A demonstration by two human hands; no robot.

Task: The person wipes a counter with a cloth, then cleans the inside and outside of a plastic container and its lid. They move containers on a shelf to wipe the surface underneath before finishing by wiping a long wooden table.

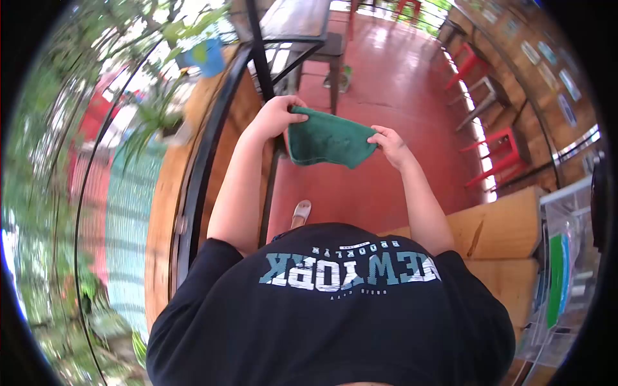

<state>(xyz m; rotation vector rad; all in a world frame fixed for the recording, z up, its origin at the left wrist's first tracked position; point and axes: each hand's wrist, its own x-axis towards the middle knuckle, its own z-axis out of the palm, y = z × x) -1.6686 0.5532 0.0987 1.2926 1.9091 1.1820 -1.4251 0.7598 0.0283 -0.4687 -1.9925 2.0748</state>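
Note:
A green cloth [331, 140] is stretched between my two hands, out in front of me above the red floor. My left hand [278, 119] pinches its upper left corner between thumb and fingers. At the cloth's right end, my right hand [389, 144] grips the edge with thumb and fingertips. The cloth hangs spread out, with a dark patch in its middle and a wavy lower edge.
On my left runs a wooden counter [168, 212] with a black metal rail [193, 193], a blue pot [205, 58] and a potted plant. Red stools [505, 154] line the right. A wooden table [496, 225] and a clear plastic holder [570, 257] stand near my right arm.

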